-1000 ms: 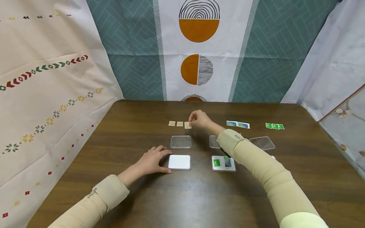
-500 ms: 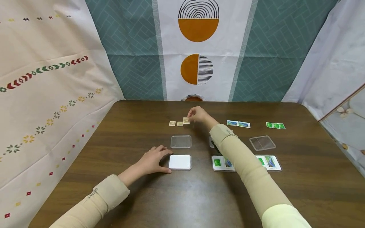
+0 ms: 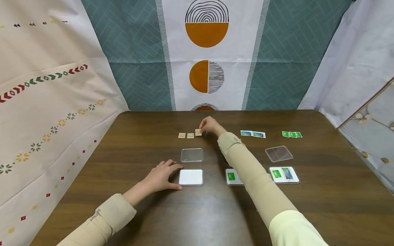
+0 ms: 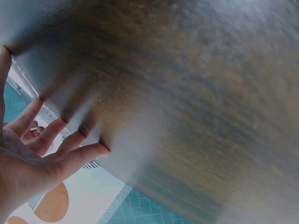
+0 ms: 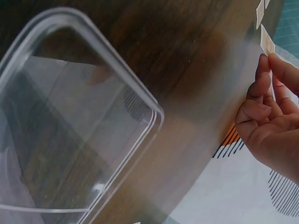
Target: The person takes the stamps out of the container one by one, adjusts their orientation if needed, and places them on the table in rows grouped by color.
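At the far side of the table, my right hand pinches a small tan stamp between thumb and index finger. The right wrist view shows that stamp standing out past the fingertips by one edge. Two similar tan stamps lie just left of it. Nearer to me, my left hand rests on the table with spread fingers. Its thumb and index finger are right at the left corners of a clear-edged case with a white insert.
A clear plastic lid lies behind the white case, another lid farther right. Blue landscape stamps and green stamps lie at the back right. Two cases hold stamps: one partly under my right sleeve, one beyond it.
My right hand has picked the tan stamp out of its row and shifted it slightly away from me. My left hand has stayed by the white case. The head view has turned a little.
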### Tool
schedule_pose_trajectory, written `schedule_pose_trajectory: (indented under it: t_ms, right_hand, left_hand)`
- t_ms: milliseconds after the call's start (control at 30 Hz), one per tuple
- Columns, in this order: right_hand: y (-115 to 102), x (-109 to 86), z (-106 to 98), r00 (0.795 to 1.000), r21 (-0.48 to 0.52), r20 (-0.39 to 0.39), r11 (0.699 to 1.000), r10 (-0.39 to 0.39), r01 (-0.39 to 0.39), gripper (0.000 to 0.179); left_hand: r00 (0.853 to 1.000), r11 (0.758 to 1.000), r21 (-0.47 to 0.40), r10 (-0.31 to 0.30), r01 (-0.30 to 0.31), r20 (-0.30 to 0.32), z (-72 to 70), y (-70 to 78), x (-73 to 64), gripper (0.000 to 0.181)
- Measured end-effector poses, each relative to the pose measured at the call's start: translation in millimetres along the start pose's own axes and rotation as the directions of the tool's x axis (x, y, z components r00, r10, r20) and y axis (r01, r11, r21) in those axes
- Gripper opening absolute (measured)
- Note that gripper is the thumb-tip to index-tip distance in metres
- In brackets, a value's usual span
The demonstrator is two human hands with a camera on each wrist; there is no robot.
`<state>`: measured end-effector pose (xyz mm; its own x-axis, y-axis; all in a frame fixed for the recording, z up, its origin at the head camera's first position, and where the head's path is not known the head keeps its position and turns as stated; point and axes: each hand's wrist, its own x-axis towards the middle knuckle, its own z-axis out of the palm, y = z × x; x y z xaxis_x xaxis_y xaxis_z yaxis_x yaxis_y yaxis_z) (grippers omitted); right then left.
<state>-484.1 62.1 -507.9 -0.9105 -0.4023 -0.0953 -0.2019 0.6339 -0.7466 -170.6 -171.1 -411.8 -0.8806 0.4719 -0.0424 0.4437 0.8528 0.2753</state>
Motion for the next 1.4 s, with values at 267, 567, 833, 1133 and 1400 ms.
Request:
schedule_pose_trajectory:
  t_ms: [267, 567, 833, 1133, 1400]
  right_hand:
    - [3.5, 3.6, 10.5, 0.993, -0.008, -0.044, 0.994, 0.106, -0.107, 0.017]
    - [7.1, 9.6, 16.5, 0.989, -0.093, -0.063, 0.986, 0.131, -0.137, 0.009]
    - [-17.3, -11.5, 7.5, 0.984, -0.116, -0.041, 0.978, 0.171, -0.175, 0.010]
    - [-110.7, -94.9, -16.3, 0.963, -0.101, -0.036, 0.958, 0.266, -0.268, 0.002]
    - [-103.0, -99.3, -16.9, 0.983, -0.099, -0.059, 0.979, 0.174, -0.179, 0.004]
  left_hand:
    - [1.000, 1.000, 0.000, 0.011, -0.011, -0.009, -0.2, -0.9, -0.8, 0.071]
    - [1.000, 1.000, 0.002, 0.004, -0.004, -0.002, -0.2, -1.1, -0.1, 0.071]
    - [1.000, 1.000, 0.004, 0.006, -0.006, -0.003, -0.4, -1.2, -0.2, 0.072]
    - [1.000, 1.000, 0.000, -0.002, 0.002, 0.005, -0.9, 0.0, -1.2, 0.072]
    - [1.000, 1.000, 0.001, -0.001, 0.001, 0.007, -0.9, -0.3, 0.1, 0.072]
